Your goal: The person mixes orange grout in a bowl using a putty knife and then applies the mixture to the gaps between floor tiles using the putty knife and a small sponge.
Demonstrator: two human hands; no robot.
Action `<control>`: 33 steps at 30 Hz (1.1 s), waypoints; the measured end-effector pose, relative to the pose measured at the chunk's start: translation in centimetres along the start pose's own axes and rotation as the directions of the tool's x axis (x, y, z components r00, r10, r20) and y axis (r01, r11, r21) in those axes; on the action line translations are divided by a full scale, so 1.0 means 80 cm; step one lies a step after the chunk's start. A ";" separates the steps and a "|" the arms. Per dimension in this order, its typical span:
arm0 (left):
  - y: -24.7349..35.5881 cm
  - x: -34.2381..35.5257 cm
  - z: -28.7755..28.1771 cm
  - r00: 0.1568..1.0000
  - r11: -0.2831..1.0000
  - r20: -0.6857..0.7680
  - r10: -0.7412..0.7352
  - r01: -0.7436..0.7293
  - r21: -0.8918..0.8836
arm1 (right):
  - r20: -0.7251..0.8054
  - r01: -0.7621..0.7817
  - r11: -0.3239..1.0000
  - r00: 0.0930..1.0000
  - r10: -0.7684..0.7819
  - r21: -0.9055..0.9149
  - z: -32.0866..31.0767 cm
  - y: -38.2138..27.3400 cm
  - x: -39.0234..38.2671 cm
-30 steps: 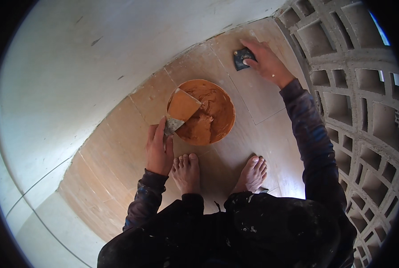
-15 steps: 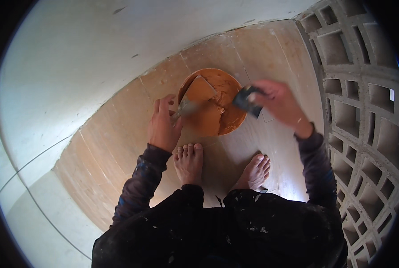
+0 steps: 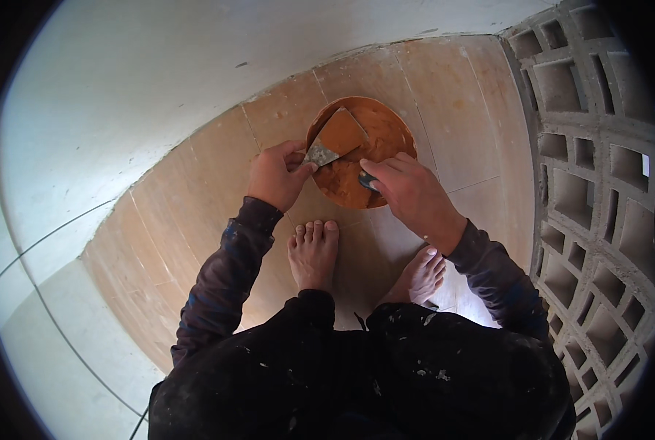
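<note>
My left hand (image 3: 276, 176) is closed on a putty knife (image 3: 323, 153), pinching it near the base of its broad metal blade. Orange paste covers the wide end of that blade, which lies over a round bucket (image 3: 411, 137) filled with orange paste (image 3: 353, 192). Reaching in from the right, my right hand (image 3: 419, 196) grips a small dark tool (image 3: 368, 180) at the bucket's near right side. Most of this tool is hidden by my fingers and the paste, so its exact kind does not show.
The bucket stands on a wood-look tiled floor (image 3: 203, 191), just beyond my bare feet (image 3: 313, 257). A pale wall (image 3: 137, 95) runs along the left and far side. On the right rises a grey openwork block wall (image 3: 598, 169).
My right hand has swung left and lowered the dark tool to the paste. The putty knife in my left hand has moved slightly and now shows a bare metal part beside the orange paste.
</note>
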State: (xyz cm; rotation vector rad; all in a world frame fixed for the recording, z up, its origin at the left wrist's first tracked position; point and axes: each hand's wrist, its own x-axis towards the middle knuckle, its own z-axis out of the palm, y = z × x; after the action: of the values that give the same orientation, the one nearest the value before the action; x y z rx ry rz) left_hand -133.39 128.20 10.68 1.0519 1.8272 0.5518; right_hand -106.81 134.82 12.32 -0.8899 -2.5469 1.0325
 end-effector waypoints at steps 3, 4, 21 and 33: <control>0.004 -0.001 -0.001 1.000 1.000 0.009 -0.010 0.010 -0.010 | 0.034 0.081 0.997 0.996 -0.081 0.001 0.005 0.002 0.002; 0.005 -0.001 -0.002 1.000 1.000 0.012 -0.014 0.015 -0.009 | 0.033 0.081 0.997 0.996 -0.081 0.002 0.004 0.002 0.004; -0.038 0.000 -0.017 0.993 0.990 -0.070 0.095 -0.102 -0.097 | 0.136 -0.241 0.117 0.816 0.562 0.963 -0.051 0.055 -0.018; -0.054 0.053 -0.032 0.969 0.983 -0.186 0.164 -0.177 -0.055 | -0.853 -0.574 0.816 0.391 0.346 0.068 -0.144 0.245 0.055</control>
State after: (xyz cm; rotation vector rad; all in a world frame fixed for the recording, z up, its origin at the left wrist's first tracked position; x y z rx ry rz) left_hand -138.38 129.65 6.59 1.1485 1.8681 0.8344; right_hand -96.48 154.82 6.93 -1.7316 -1.5764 0.1978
